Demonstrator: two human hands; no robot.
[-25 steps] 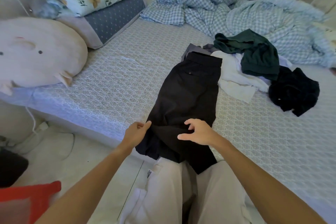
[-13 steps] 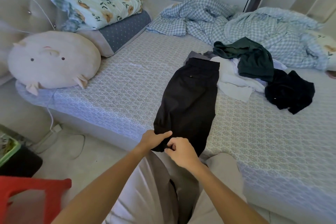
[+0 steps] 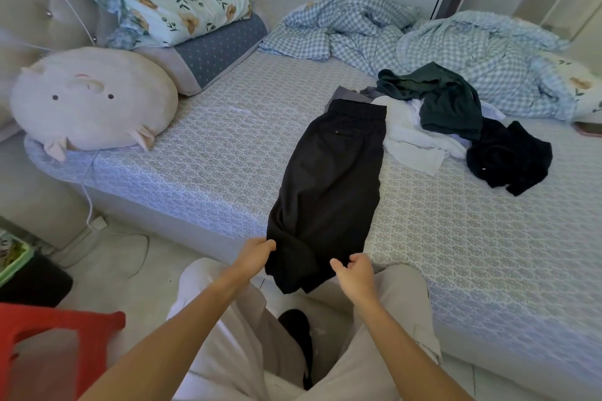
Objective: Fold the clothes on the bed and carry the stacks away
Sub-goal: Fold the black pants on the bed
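Black pants (image 3: 329, 185) are laid out lengthwise in the middle of the frame, waistband at the far end on the bed (image 3: 456, 238), leg ends hanging off the near mattress edge. Both hands have them by the bottom hem: left hand (image 3: 257, 252) pinches the left corner with thumb against curled fingers, right hand (image 3: 356, 272) pinches the right corner the same way, fingers bunched together.

Lower left corner has a red plastic stool (image 3: 49, 335) on the floor.

Just right of the waistband sits the unfolded pile, with a white garment (image 3: 410, 137), a dark green one (image 3: 446, 101) on top of it, and a black one (image 3: 511, 156) off to the right. A grey piece (image 3: 348, 94) pokes out behind the waistband.

Left side has a round pig plush (image 3: 91, 101), with stacked pillows (image 3: 195, 23) upper left and a crumpled checked duvet (image 3: 439, 42) across the top right.
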